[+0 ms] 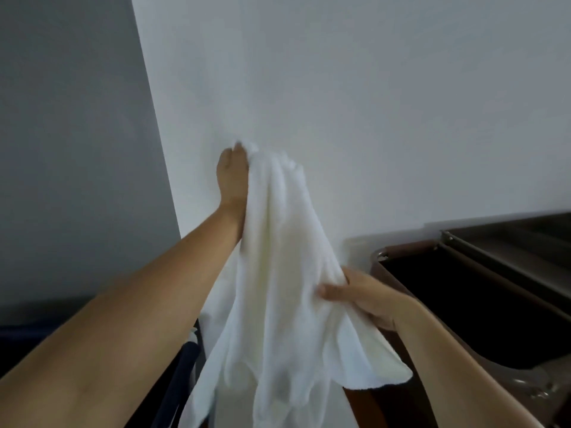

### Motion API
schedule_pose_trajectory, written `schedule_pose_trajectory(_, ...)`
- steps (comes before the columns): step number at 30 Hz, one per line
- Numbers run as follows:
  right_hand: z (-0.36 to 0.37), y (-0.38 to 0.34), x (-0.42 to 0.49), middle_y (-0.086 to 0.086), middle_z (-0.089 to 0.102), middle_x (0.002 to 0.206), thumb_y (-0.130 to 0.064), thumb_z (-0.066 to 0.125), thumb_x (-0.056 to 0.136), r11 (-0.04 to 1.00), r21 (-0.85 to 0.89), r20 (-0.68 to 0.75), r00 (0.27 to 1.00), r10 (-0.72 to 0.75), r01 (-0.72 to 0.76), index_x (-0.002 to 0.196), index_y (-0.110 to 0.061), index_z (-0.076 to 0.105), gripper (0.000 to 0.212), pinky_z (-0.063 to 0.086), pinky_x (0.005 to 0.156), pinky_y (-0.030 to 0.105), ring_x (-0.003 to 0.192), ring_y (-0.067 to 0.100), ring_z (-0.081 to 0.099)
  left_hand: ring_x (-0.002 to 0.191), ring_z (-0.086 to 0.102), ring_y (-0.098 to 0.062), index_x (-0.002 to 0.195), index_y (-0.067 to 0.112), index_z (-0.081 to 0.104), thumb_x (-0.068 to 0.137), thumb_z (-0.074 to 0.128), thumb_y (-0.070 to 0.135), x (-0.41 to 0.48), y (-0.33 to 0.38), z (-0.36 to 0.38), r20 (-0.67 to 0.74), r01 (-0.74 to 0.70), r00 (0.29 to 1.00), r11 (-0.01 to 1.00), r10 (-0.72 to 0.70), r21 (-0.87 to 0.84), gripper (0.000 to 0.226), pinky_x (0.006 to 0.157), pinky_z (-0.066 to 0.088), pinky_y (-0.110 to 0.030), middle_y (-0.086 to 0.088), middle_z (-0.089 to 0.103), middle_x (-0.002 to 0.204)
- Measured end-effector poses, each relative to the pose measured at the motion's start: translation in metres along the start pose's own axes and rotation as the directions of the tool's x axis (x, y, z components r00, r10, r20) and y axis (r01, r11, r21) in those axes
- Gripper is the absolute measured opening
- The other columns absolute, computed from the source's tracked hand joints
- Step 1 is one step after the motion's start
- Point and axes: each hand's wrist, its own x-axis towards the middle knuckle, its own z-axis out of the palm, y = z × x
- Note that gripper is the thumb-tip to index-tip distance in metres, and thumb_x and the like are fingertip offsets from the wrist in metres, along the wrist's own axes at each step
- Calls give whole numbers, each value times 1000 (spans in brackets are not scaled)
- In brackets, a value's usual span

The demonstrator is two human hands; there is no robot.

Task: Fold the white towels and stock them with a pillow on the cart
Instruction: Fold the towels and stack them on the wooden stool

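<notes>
A: One towel (278, 273) is in play, and it hangs unfolded. The left hand (231, 171) grips its top corner, raised high in front of the wall (370, 103). The right hand (361, 296) pinches an edge lower down, just left of the cart (463, 304).

B: So no fold made yet?

A: None that shows. The cloth droops loose and bunched between both hands, its tail falling past the left forearm.

B: Any pillow, or towels stocked already?

A: Neither is in view. The cart's dark bin looks empty as far as I can see. I judge the task near its start: folding, stacking and the pillow all remain.
</notes>
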Motion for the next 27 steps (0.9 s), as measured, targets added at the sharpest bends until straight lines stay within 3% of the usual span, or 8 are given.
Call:
schedule_pose_trajectory(3, -3, 65, 6, 1, 70, 119, -44, 80, 79, 923, -177, -27, 939, 343, -342, 128, -22, 59, 58, 50, 101, 50, 108, 27, 67, 66, 40, -6, 83, 14, 45, 105, 36, 25, -13, -45, -17, -124, 89, 988, 996, -88, 2, 26, 49, 36, -4, 5, 41, 78)
schedule_pose_trajectory(6, 2, 113, 15, 0, 72, 106, -37, 67, 92, 817, -332, -236, 880, 412, -472, 119, -23, 61, 31, 58, 88, 43, 93, 21, 72, 63, 41, -9, 81, 12, 43, 103, 36, 25, -12, -52, -28, -222, 154, 961, 985, -167, -75, 27, 54, 38, -14, 4, 40, 74)
schedule_pose_trajectory(12, -9, 113, 25, 13, 64, 72, -26, 60, 97, 936, 348, -483, 844, 234, -60, 94, -1, 65, 26, 49, 60, 33, 61, 24, 57, 62, 36, -9, 71, 18, 33, 104, 36, 25, -11, -42, -36, -212, 62, 975, 997, -68, -38, 33, 54, 35, -14, 6, 34, 72)
schedule_pose_trajectory(14, -22, 112, 35, 12, 60, 74, -29, 61, 97, 947, 320, -667, 713, 218, 9, 92, -4, 66, 26, 46, 64, 33, 64, 24, 52, 60, 39, -9, 72, 18, 34, 103, 36, 25, -17, -39, -36, -204, 48, 977, 997, -60, -66, 32, 60, 36, -20, 7, 37, 71)
schedule_pose_trajectory(17, -45, 137, 39, 10, 62, 75, -32, 59, 97, 948, 113, -853, 461, 246, -297, 86, -9, 65, 26, 46, 60, 36, 64, 24, 56, 61, 57, -8, 77, 18, 37, 101, 34, 22, -15, -23, -39, -184, -87, 980, 992, 70, -87, 25, 64, 47, -23, 6, 61, 64)
schedule_pose_trajectory(21, -52, 164, 49, 4, 66, 93, -25, 52, 94, 612, -411, -717, 654, 240, -675, 97, -9, 66, 22, 52, 78, 35, 84, 22, 63, 94, 71, -15, 85, 18, 39, 101, 36, 27, 4, -15, -55, 44, -211, 977, 977, 210, 40, 19, 77, 51, -40, -7, 75, 99)
schedule_pose_trajectory(24, -18, 110, 63, -3, 60, 122, -25, 58, 86, 792, -524, -582, 811, -65, -313, 120, -21, 62, 34, 48, 93, 34, 105, 19, 58, 104, 69, -18, 89, 12, 45, 104, 41, 26, -10, -43, -58, 446, -156, 892, 975, 70, 158, 21, 82, 52, -43, -4, 74, 108)
schedule_pose_trajectory(27, 26, 46, 59, -17, 54, 129, -19, 64, 93, 904, -402, -500, 793, -347, 143, 133, -26, 56, 41, 41, 101, 25, 116, 2, 52, 89, 64, -24, 92, 5, 48, 104, 44, 35, -32, -76, -61, 646, -214, 759, 907, -79, 362, 33, 82, 49, -45, -1, 70, 96)
